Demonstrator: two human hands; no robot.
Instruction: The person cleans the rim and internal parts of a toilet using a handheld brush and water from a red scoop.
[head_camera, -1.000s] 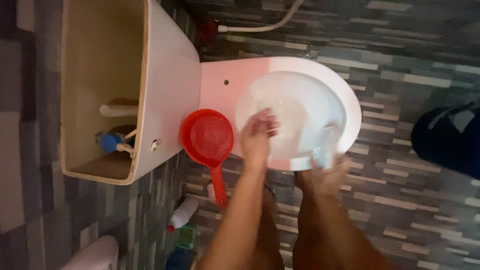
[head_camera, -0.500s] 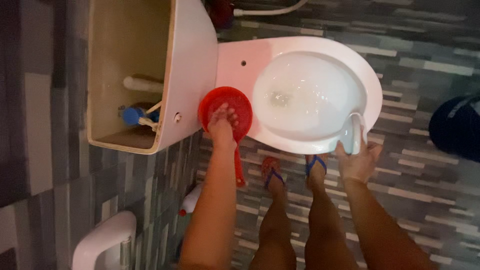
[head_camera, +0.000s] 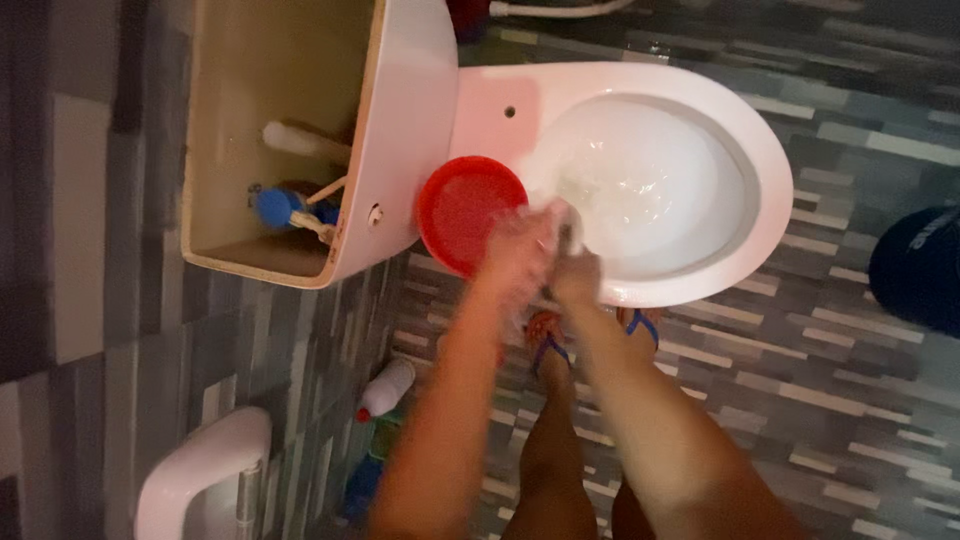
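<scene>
Grey striped floor tiles surround a white toilet bowl (head_camera: 770, 170) whose tank (head_camera: 300, 140) stands lidless, float and valve showing. Both hands meet over the bowl's near rim, beside a red scoop (head_camera: 468, 212) resting between bowl and tank, likely so any water falls into the bowl. Left hand (head_camera: 520, 250) and right hand (head_camera: 575, 270) press together, blurred; whether either grips something, I cannot tell; forearms reach forward
</scene>
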